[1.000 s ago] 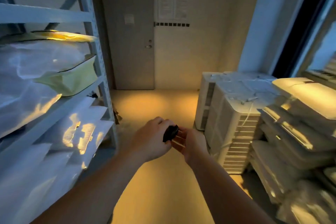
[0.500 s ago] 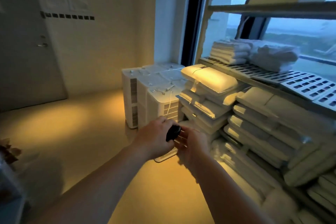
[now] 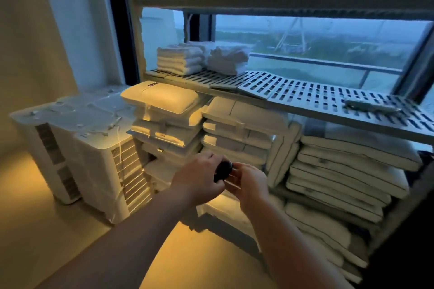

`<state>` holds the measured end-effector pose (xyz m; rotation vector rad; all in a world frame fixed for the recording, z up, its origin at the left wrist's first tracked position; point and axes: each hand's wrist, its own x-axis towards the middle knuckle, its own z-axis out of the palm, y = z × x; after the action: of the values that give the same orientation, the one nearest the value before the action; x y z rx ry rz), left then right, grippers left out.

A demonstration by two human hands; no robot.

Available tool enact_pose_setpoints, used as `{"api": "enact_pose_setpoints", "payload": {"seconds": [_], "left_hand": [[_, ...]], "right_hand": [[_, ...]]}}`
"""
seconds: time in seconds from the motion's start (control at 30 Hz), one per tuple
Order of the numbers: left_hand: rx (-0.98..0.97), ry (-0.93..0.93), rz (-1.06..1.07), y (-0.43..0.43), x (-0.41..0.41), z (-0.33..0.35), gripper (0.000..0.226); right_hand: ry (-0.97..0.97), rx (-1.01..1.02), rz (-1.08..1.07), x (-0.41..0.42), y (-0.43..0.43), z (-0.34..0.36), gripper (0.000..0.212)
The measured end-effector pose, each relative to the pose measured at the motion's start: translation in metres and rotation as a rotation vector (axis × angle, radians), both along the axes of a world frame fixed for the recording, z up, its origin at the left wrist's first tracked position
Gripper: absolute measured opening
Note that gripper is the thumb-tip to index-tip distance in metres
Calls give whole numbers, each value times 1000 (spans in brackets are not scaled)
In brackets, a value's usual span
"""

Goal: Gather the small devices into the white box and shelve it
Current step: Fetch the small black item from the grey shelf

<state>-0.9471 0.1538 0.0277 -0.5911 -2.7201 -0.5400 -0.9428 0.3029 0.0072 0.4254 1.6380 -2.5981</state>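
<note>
Head view: hands [image 3: 198, 177] [image 3: 250, 184] hold black device [image 3: 223, 169]; pillow stacks [image 3: 237, 129] behind.

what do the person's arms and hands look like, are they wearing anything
Both are bare. The left hand and right hand wear no gloves, and no ring shows. The left forearm and right forearm are uncovered down to the frame's edge, with no sleeve, watch or band in view. The dim light could hide small marks.
</note>
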Motion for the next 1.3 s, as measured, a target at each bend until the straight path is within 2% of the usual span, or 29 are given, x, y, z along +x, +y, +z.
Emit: {"api": "enact_pose_setpoints", "payload": {"seconds": [0.17,0.57,0.8,1.0,1.3], "left_hand": [[33,13,-121,91,-37,6,52],[42,31,-297,300,-126,28,50],[4,67,-359,373,-181,36,53],[61,123,-405,420,-248,42,54],[116,139,-532,483,-359,63,49]], "right_hand": [[46,45,-167,-21,86,3,21],[79,72,-315,-85,292,32,23],[93,89,-412,-135,361,34,23],[114,170,-464,-194,407,56,23],[97,489,-598,-286,461,84,21]]}}
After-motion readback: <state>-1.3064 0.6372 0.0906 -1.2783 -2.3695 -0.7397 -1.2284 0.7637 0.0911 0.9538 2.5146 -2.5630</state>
